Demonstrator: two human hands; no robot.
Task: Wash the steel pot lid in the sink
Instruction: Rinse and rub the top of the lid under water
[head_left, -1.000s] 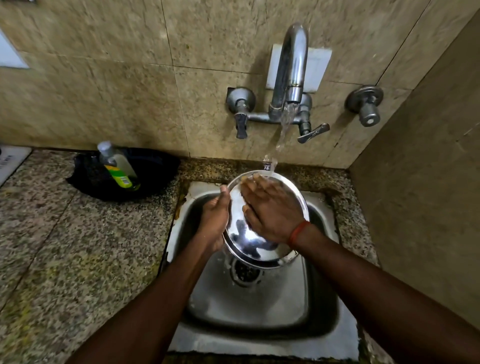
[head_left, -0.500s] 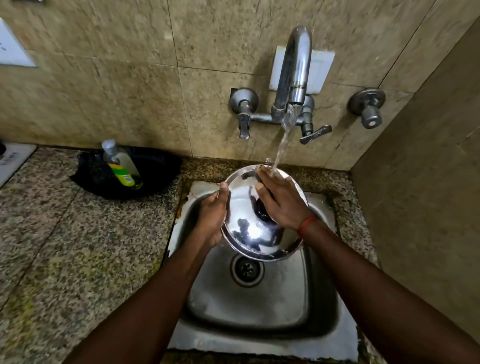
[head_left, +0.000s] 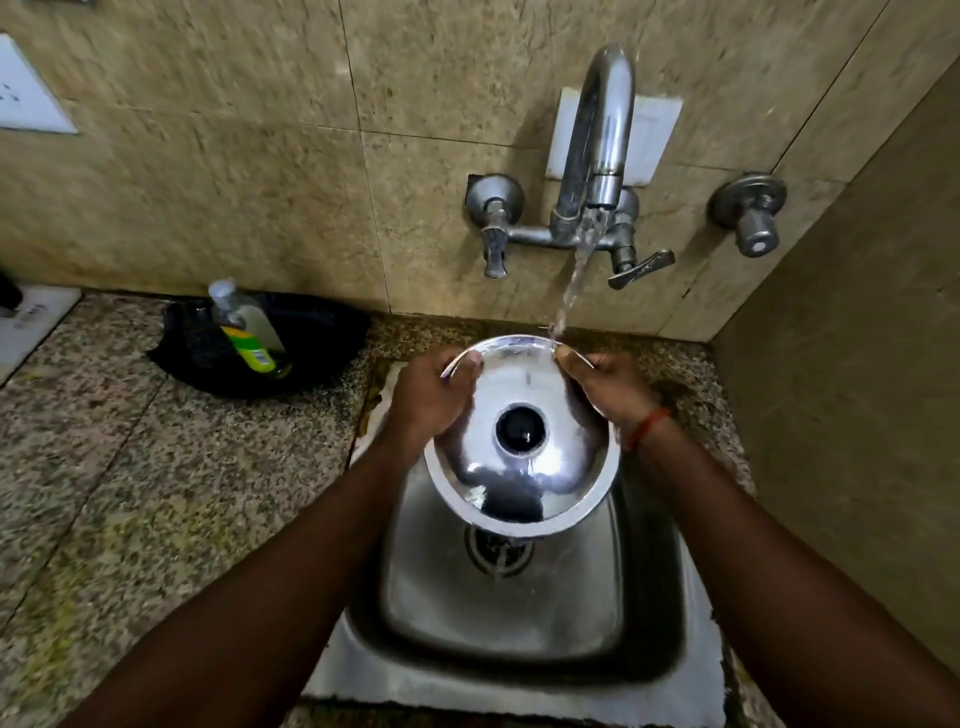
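The round steel pot lid (head_left: 524, 483) with a black knob (head_left: 521, 427) at its centre is held tilted over the steel sink (head_left: 519, 629), its domed top facing me. My left hand (head_left: 431, 395) grips its upper left rim and my right hand (head_left: 608, 387) grips its upper right rim. Water runs from the chrome tap (head_left: 597, 150) and lands on the lid's far edge beside my right thumb. The sink drain (head_left: 496, 553) shows just below the lid.
A dish soap bottle (head_left: 247, 327) lies on a black cloth (head_left: 291, 348) on the speckled granite counter (head_left: 156, 493) at the left. Tap handles (head_left: 493, 244) and a separate valve (head_left: 753, 218) stick out of the tiled wall. A side wall closes the right.
My right hand left the lid's face, where it was rubbing, and now holds the right rim. The knob is uncovered and the lid sits more squarely under the stream.
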